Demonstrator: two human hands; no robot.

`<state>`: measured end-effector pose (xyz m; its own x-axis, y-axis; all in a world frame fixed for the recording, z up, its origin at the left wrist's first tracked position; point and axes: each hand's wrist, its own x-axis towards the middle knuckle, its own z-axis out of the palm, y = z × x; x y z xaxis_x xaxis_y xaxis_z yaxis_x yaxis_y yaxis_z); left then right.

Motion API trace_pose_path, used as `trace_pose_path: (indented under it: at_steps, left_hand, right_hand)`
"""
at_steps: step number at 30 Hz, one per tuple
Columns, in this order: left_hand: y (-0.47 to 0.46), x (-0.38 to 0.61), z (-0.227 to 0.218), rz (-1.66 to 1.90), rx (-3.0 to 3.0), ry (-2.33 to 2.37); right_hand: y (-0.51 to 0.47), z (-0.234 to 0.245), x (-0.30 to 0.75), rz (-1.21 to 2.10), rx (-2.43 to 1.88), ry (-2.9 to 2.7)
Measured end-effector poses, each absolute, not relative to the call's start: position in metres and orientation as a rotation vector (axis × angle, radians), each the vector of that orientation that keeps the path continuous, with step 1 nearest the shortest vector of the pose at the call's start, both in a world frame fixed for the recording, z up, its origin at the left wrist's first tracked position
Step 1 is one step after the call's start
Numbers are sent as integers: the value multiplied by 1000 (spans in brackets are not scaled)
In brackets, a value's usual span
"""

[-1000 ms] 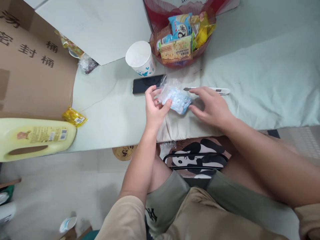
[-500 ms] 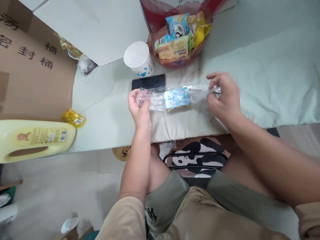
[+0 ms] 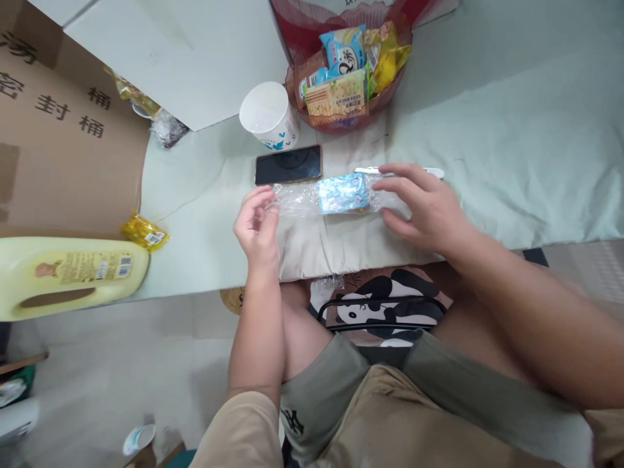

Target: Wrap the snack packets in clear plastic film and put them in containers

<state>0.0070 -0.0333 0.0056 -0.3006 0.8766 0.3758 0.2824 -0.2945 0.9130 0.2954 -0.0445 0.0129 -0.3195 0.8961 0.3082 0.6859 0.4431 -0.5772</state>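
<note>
My left hand [image 3: 258, 222] pinches the left end of a clear plastic wrap [image 3: 298, 200]. A small blue packet [image 3: 343, 193] sits at the middle of the wrap, with plastic stretching out on both sides. My right hand [image 3: 425, 207] is over the wrap's right end, its fingers apart and nothing gripped in them. Behind those fingers lies a slim white object [image 3: 433, 173], partly covered by the hand; its kind is unclear. A black phone [image 3: 288, 165] rests on the cloth just beyond the wrap.
A white paper cup [image 3: 269, 117] stands beside a red basket [image 3: 336, 126] of packaged snacks. At the left are a cardboard box [image 3: 63, 162], a yellow snack packet [image 3: 146, 231] and a pale yellow jug [image 3: 73, 273]. The table's front edge runs just before my lap.
My right hand has let go of the wrap's right end and spread its fingers, moving slightly left. My left hand has shifted left and nearer me, and the phone is now uncovered.
</note>
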Motion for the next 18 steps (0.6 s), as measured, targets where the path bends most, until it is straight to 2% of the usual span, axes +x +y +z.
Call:
trace_pose_path:
  at_steps: [6,9,12,15,18]
  left_hand:
    - [-38,9,11,1344,1274,1429]
    - [-32,5,2,1269,1454,1517]
    - [-26,6,-9,1108,1783,1562]
    - [-24,16,-17,920,1943,1484]
    - [-26,31,-16,930,1854,1385]
  right_hand:
    - [-44,3,297,480,-1435,-2252]
    - [-44,-3,296,508,-1506,-2292]
    - [-44,-6,292,397,-1644,-2196]
    - [-40,-7,287,269,-1567,-2208]
    - [-38,-8,284,263,-1395,-2261]
